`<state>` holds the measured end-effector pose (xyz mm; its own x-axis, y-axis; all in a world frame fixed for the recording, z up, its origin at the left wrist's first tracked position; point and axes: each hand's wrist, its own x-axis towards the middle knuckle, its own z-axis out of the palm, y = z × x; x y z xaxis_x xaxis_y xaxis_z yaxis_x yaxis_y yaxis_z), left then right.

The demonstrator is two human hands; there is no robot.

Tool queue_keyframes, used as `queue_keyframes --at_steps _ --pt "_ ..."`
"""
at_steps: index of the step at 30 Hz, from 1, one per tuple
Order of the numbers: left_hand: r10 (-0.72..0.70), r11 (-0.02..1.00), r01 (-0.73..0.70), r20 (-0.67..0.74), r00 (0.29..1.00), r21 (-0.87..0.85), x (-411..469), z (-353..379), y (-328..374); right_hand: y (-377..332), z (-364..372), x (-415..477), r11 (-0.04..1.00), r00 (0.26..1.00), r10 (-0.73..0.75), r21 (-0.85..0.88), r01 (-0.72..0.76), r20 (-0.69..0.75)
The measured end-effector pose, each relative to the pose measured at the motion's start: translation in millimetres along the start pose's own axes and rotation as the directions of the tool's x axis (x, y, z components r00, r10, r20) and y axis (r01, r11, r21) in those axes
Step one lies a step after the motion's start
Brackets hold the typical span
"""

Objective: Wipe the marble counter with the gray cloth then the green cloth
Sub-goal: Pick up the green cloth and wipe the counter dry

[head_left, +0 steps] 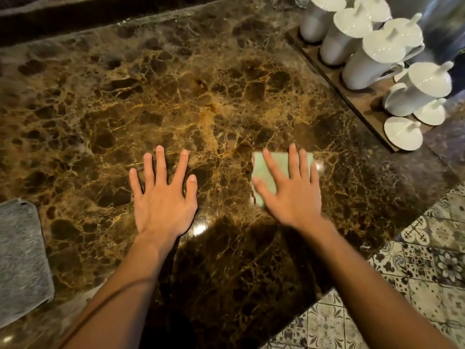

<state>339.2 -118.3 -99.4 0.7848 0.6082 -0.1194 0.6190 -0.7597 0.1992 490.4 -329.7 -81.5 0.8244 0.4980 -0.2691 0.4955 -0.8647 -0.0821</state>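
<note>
The brown marble counter (201, 84) fills most of the view. My right hand (292, 192) lies flat, fingers spread, pressing on a folded pale green cloth (264, 170) at the counter's middle right; the hand covers much of the cloth. My left hand (163, 195) rests flat on the bare marble to the left, fingers spread, holding nothing. The gray cloth (21, 260) lies flat at the counter's left edge, apart from both hands.
A wooden tray (349, 96) with several white lidded ceramic pots (372, 59) stands at the back right. The counter's near right edge runs diagonally above a patterned tile floor (415, 273). A dark ledge (75, 13) borders the back.
</note>
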Motion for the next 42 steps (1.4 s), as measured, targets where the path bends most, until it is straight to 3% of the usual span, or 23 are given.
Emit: queue_keyframes --at_steps 7,13,19,31,36,42 --pt "-0.015 1.000 0.015 -0.005 1.000 0.003 0.4 1.4 0.6 13.9 -47.6 155.2 0.995 1.000 0.007 0.095 -0.008 0.015" --pt "-0.028 1.000 0.028 0.002 1.000 0.012 1.5 1.2 2.2 15.8 -59.7 195.8 0.993 0.999 0.043 0.113 -0.045 0.020" --pt "-0.030 1.000 0.030 0.017 0.999 0.004 1.1 0.5 1.4 26.6 -43.5 142.6 0.995 1.000 0.005 0.095 -0.005 0.008" --pt "-0.026 1.000 0.026 0.041 0.999 0.009 1.6 -1.3 2.1 52.8 29.7 -144.0 0.998 0.999 0.036 0.060 -0.036 0.008" --pt "-0.024 1.000 0.024 0.038 0.999 0.021 1.0 -1.8 2.6 56.0 28.6 -130.7 0.999 0.999 0.041 0.031 -0.041 -0.005" --pt "-0.018 1.000 0.017 0.027 0.999 0.025 0.2 -1.1 1.8 81.6 0.3 -37.4 0.997 0.998 0.066 0.027 -0.066 -0.019"
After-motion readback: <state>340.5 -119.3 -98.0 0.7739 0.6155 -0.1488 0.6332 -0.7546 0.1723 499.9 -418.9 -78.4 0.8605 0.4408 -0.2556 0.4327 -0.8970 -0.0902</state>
